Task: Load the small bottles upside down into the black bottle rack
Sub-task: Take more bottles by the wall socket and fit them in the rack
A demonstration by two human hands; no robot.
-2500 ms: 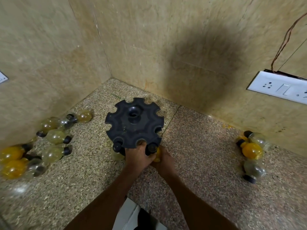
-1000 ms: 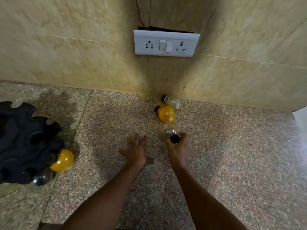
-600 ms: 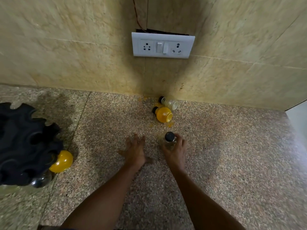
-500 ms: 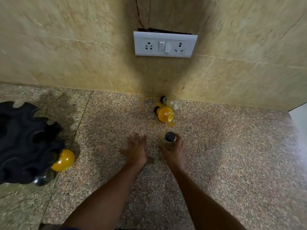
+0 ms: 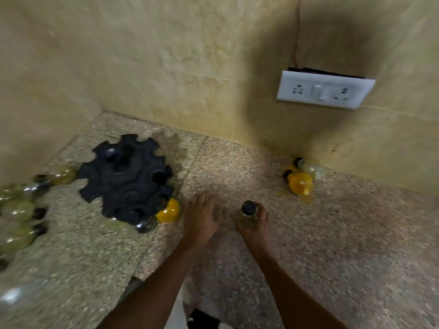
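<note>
Spreading across the whole near field, a speckled granite worktop (image 5: 332, 245) meets beige marble walls (image 5: 166, 55) at the far side and left. On the far wall at right hangs a white socket plate (image 5: 324, 90) with a switch in its middle. The black bottle rack (image 5: 126, 179), a round notched disc, stands left of centre, near the corner. At its near right edge an orange bottle (image 5: 169, 211) sits in a notch, and a clear bottle (image 5: 145, 226) shows just beside it under the rim. A blurred heap of yellowish bottles (image 5: 19, 210) with black caps lies at the far left, well apart from the hands. By the far wall at right lie an orange bottle on its side (image 5: 299, 184) and a pale bottle (image 5: 311, 167) touching it. The left hand (image 5: 202, 218) rests flat, its grip wide and empty, between the rack and the right hand (image 5: 255, 225), whose grip is closed round a clear black-capped bottle (image 5: 248, 213), cap up.
</note>
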